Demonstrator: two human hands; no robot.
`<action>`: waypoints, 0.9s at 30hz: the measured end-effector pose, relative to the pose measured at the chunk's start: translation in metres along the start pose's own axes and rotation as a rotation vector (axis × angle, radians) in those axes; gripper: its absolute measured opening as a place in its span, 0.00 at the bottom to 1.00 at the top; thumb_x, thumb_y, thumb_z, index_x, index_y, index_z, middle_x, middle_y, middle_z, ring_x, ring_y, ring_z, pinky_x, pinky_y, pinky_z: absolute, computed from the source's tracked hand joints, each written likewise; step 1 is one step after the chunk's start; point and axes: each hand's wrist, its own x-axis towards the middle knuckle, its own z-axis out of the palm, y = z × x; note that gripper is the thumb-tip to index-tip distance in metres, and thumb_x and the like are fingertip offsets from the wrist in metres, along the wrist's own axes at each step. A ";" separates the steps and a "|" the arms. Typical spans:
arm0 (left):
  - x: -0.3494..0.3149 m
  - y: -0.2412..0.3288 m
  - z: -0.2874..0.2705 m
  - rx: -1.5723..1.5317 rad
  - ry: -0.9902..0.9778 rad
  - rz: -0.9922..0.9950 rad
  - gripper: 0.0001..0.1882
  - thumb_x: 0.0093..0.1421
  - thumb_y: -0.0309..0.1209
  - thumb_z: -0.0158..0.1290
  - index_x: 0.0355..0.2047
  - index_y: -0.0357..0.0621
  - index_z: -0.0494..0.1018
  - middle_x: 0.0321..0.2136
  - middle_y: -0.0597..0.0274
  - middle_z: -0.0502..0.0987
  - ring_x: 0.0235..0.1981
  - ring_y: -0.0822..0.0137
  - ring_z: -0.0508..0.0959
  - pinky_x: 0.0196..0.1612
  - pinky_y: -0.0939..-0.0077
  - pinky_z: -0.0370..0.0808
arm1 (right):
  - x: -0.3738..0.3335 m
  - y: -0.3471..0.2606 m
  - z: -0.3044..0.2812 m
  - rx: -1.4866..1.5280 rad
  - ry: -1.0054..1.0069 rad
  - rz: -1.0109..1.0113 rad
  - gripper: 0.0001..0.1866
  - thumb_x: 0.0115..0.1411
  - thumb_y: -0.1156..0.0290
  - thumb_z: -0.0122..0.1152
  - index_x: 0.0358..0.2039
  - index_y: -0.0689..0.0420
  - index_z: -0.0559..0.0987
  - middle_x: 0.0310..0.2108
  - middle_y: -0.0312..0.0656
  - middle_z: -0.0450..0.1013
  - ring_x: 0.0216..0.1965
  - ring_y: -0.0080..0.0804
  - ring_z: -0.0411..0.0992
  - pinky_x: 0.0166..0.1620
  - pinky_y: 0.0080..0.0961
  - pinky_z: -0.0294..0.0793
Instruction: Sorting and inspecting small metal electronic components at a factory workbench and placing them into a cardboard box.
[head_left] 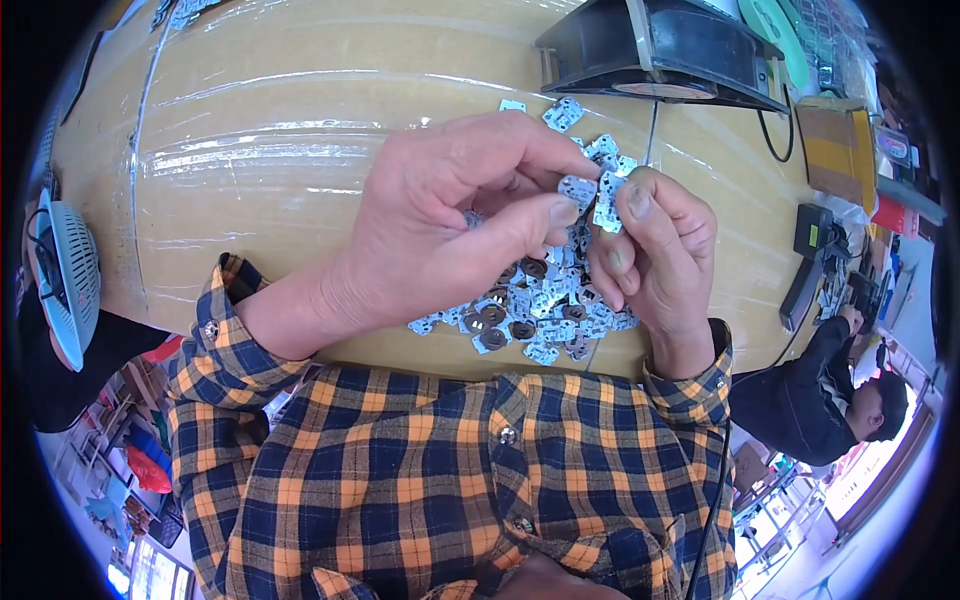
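Note:
Over the table, my left hand (450, 205) pinches a small grey-white circuit board (577, 193) between thumb and fingers. Close against its right side is another small pale circuit board (607, 205), gripped between the thumb and fingers of my right hand (662, 245). Whether the two boards are joined or merely touching, I cannot tell. Beneath and between my hands lies a loose pile of similar small circuit boards (548, 302). Dark round parts (492, 316) sit on or among several of them at the near side. My hands hide part of the pile.
A black fan (690, 45) stands at the far right, its cable hanging beside it. Film covers the tan table (250, 120). At the left edge is a pale blue slotted basket-like thing (72, 275). A cardboard box (838, 150) and a co-worker in dark clothes (810, 400) are right.

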 end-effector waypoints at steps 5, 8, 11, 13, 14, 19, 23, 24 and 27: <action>0.004 0.005 -0.002 0.536 -0.001 0.330 0.11 0.54 0.16 0.57 0.39 0.35 0.76 0.28 0.60 0.76 0.28 0.75 0.77 0.30 0.84 0.75 | -0.001 -0.001 0.001 -0.037 -0.023 -0.011 0.15 0.69 0.68 0.47 0.24 0.61 0.67 0.13 0.33 0.60 0.09 0.14 0.53 0.11 0.13 0.57; 0.002 0.002 0.004 0.511 0.088 0.356 0.12 0.52 0.15 0.58 0.37 0.36 0.76 0.25 0.60 0.76 0.26 0.75 0.76 0.29 0.83 0.74 | -0.001 -0.002 -0.002 -0.033 -0.064 -0.022 0.16 0.68 0.68 0.47 0.23 0.61 0.67 0.12 0.32 0.58 0.08 0.14 0.53 0.10 0.14 0.56; 0.001 0.006 0.004 0.571 0.070 0.338 0.12 0.52 0.14 0.58 0.37 0.36 0.76 0.26 0.60 0.76 0.27 0.74 0.77 0.30 0.83 0.75 | -0.001 -0.001 -0.002 -0.054 -0.080 -0.028 0.17 0.68 0.68 0.47 0.22 0.61 0.67 0.11 0.31 0.57 0.08 0.14 0.52 0.10 0.14 0.56; -0.001 0.006 0.004 0.548 0.067 0.319 0.11 0.53 0.14 0.57 0.38 0.35 0.76 0.27 0.60 0.76 0.28 0.74 0.78 0.31 0.84 0.76 | -0.001 -0.001 -0.002 -0.067 -0.074 -0.033 0.17 0.68 0.68 0.47 0.22 0.61 0.67 0.11 0.31 0.56 0.08 0.14 0.51 0.10 0.14 0.56; -0.001 0.006 0.004 0.524 0.062 0.300 0.11 0.53 0.14 0.56 0.38 0.34 0.75 0.28 0.59 0.76 0.29 0.74 0.78 0.32 0.84 0.76 | -0.002 -0.002 -0.002 -0.067 -0.074 -0.032 0.17 0.68 0.68 0.47 0.22 0.61 0.67 0.11 0.31 0.56 0.08 0.14 0.52 0.10 0.14 0.55; -0.003 0.002 0.003 0.290 0.036 0.140 0.10 0.56 0.14 0.53 0.40 0.32 0.74 0.32 0.58 0.76 0.32 0.74 0.79 0.35 0.84 0.78 | -0.001 -0.001 0.001 -0.049 -0.058 -0.042 0.17 0.68 0.68 0.48 0.22 0.61 0.67 0.10 0.30 0.56 0.08 0.14 0.52 0.10 0.14 0.55; -0.001 0.000 0.006 0.190 0.096 0.138 0.11 0.55 0.13 0.52 0.39 0.32 0.75 0.31 0.58 0.76 0.31 0.74 0.79 0.33 0.84 0.77 | -0.002 -0.002 -0.001 -0.055 -0.037 -0.040 0.16 0.68 0.69 0.48 0.22 0.61 0.67 0.10 0.30 0.56 0.08 0.14 0.52 0.10 0.14 0.55; 0.000 0.000 0.005 0.189 0.094 0.137 0.11 0.55 0.13 0.52 0.39 0.32 0.75 0.31 0.58 0.76 0.31 0.74 0.79 0.33 0.84 0.77 | -0.002 -0.001 -0.002 -0.061 -0.059 -0.050 0.16 0.68 0.69 0.48 0.22 0.60 0.67 0.10 0.30 0.56 0.08 0.14 0.52 0.11 0.14 0.55; 0.002 0.003 -0.001 0.426 -0.011 0.289 0.11 0.54 0.13 0.54 0.38 0.33 0.75 0.29 0.58 0.76 0.29 0.74 0.78 0.30 0.84 0.75 | -0.003 -0.004 0.002 -0.091 -0.007 -0.053 0.16 0.68 0.69 0.48 0.22 0.60 0.67 0.11 0.30 0.56 0.08 0.14 0.52 0.11 0.14 0.55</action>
